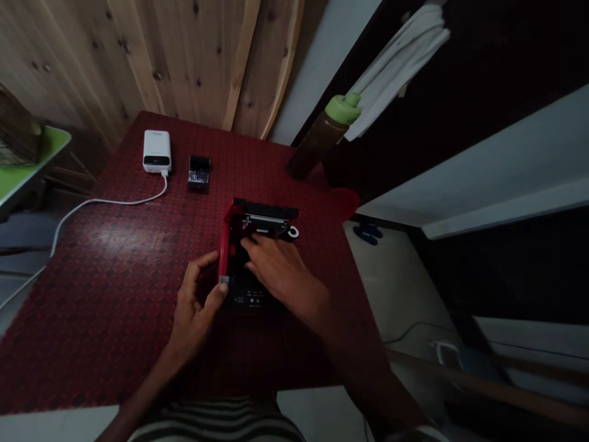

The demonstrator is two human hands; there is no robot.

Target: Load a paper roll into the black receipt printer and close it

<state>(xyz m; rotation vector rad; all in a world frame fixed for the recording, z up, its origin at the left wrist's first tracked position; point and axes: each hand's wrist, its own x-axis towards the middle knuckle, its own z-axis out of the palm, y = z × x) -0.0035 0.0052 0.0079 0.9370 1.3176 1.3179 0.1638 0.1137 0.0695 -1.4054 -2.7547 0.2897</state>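
A red and black device [251, 245] with an opened top lies on the red patterned table [115, 264]. My left hand [197, 304] grips its red left edge, thumb and fingers pinched around the near corner. My right hand [280, 273] rests on top of the device, fingers reaching into the opened black compartment near a metal part. What the right fingertips touch is too dark to make out. A small silver ring [293, 232] sticks out at the device's right side.
A white power bank [157, 150] with a white cable [92, 205] lies at the far left of the table, a small black module [199, 171] beside it. A brown bottle with a green cap [324, 132] stands at the far right edge. White cloth [400, 61] hangs behind it.
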